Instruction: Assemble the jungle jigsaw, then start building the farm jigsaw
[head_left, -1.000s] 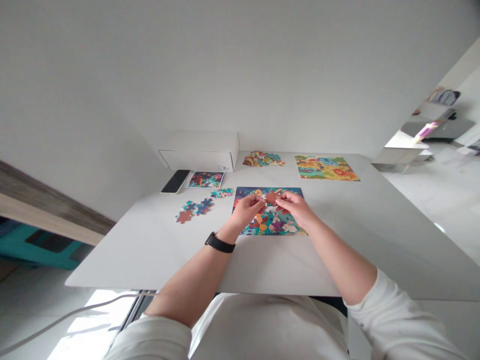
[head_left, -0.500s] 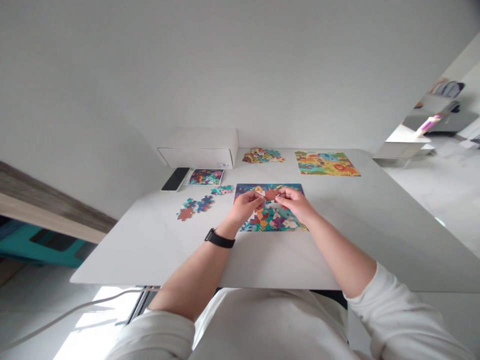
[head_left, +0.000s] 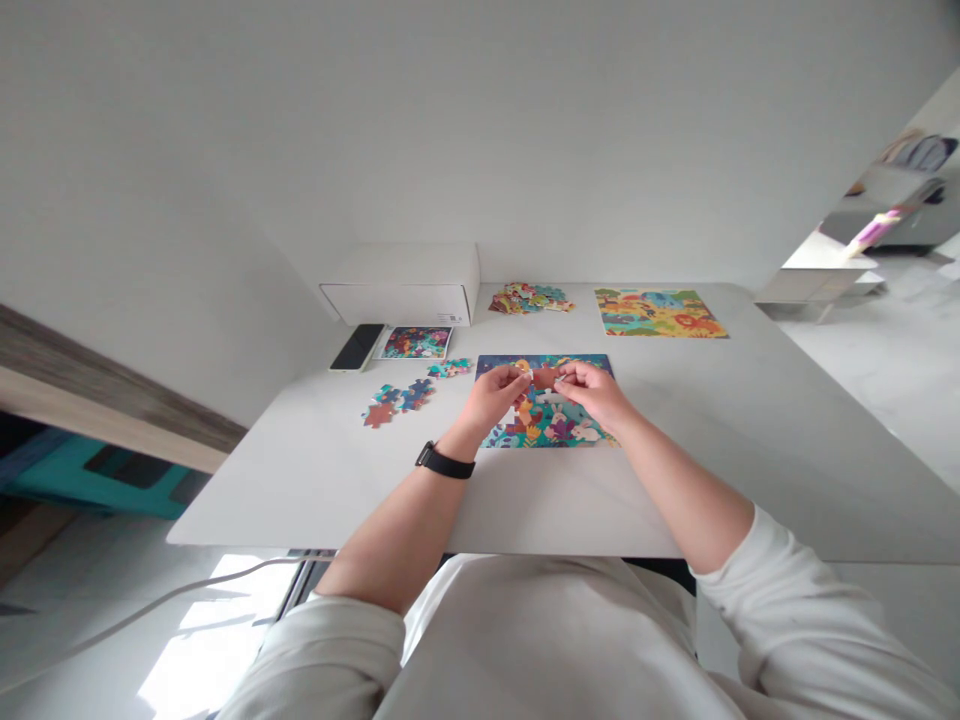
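A partly filled jigsaw puzzle (head_left: 559, 430) with rabbits and flowers lies before me on the white table. Over its upper middle, my left hand (head_left: 496, 394) and my right hand (head_left: 598, 396) face each other with fingertips pinched. Between them is a reddish-brown puzzle piece (head_left: 546, 378), its two sides at my fingertips. Fingers partly cover its edges, and I cannot tell whether it touches the board. Loose puzzle pieces (head_left: 415, 396) in blue, teal and brown are scattered left of the puzzle.
Behind the loose pieces lie a picture card (head_left: 417, 343) and a phone (head_left: 358, 347), in front of a white box (head_left: 397, 303). A pile of other puzzle pieces (head_left: 529, 298) and a finished animal puzzle (head_left: 660, 314) are along the table's back. A cable (head_left: 187, 598) hangs at lower left.
The view has shifted slightly, so the table sits higher in it. Both hands stay over the puzzle's upper part; the left fingertips have moved slightly closer to the right ones.
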